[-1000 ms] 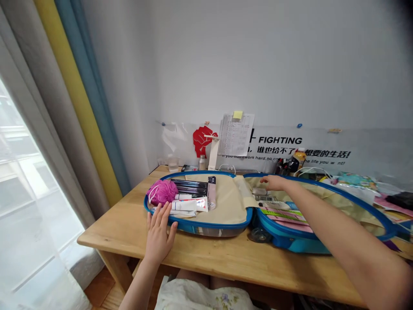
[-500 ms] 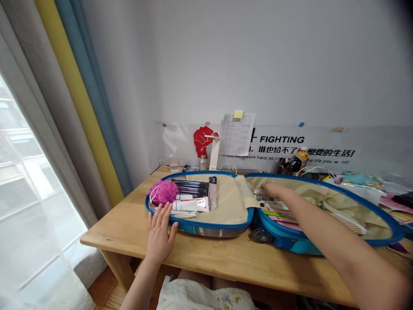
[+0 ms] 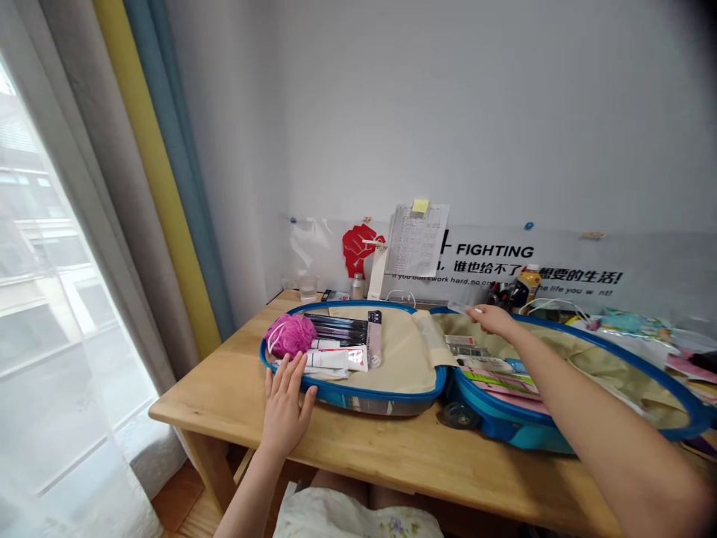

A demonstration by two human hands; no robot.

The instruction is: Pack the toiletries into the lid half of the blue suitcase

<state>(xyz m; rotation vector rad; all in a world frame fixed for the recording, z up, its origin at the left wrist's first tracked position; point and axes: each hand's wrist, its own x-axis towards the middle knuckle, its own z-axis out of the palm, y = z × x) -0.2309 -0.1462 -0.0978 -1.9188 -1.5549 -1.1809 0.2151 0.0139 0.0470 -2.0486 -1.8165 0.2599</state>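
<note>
An open blue suitcase lies on the wooden desk, its two halves side by side. My left hand rests with fingers spread on the near rim of the left half. Close to its fingertips are a pink bath puff, a white tube, dark pens and a slim packet. Above the far rim of the right half, my right hand pinches a small clear plastic item whose kind I cannot make out. Below that hand lie small boxes and pink and green packets.
The wooden desk meets the wall at the back. A lamp, a small bottle and a clear cup stand behind the left half. An orange-labelled bottle is behind the right half. Curtains hang at left.
My right hand has lifted from inside the right half to above its far rim, with the clear plastic item in its fingers. My left hand stays on the left half's rim.
</note>
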